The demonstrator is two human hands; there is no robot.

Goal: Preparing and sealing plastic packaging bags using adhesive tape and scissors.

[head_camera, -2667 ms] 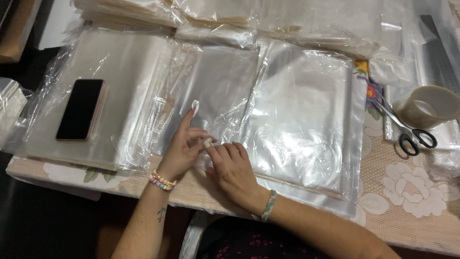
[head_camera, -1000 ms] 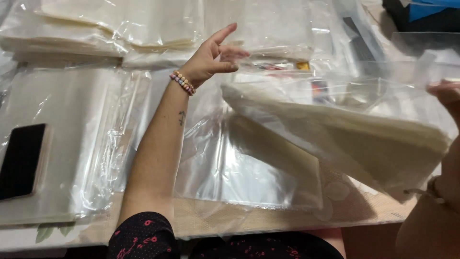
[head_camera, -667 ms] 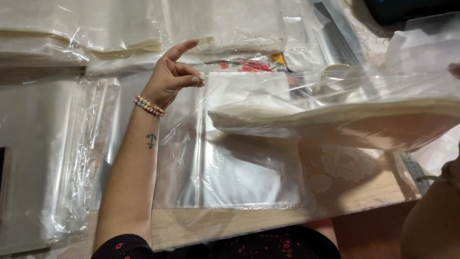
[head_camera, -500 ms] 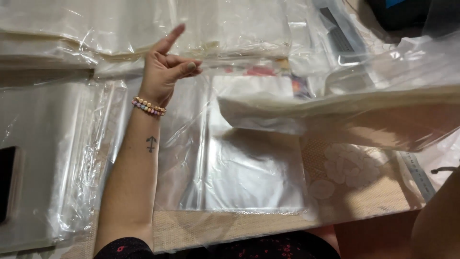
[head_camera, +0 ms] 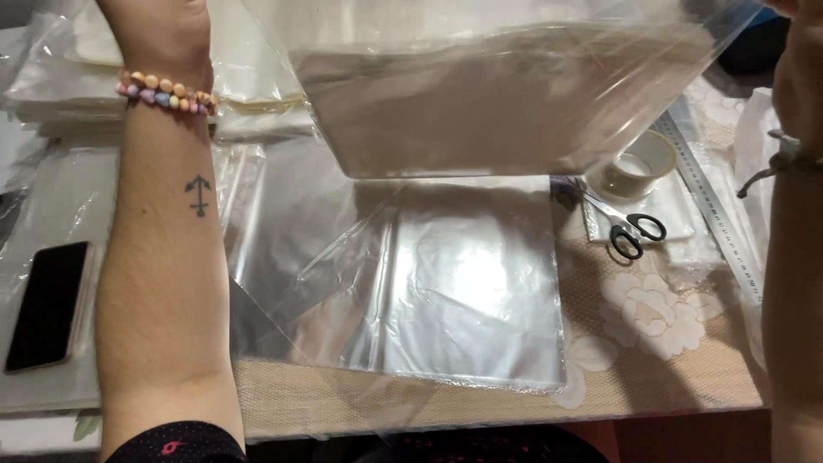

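Clear plastic filled the view: a large see-through bag (head_camera: 514,94) stuffed with a stack of white sheets hung tilted above the table (head_camera: 651,377), between the raised arms. Both hands ran out of the top edge, so I could not tell how their fingers were set. Below it lay a flat pile of clear bags (head_camera: 471,283), with scissors (head_camera: 630,231) and a tape roll (head_camera: 639,163) just beside it, and a black phone (head_camera: 47,304) at the left.
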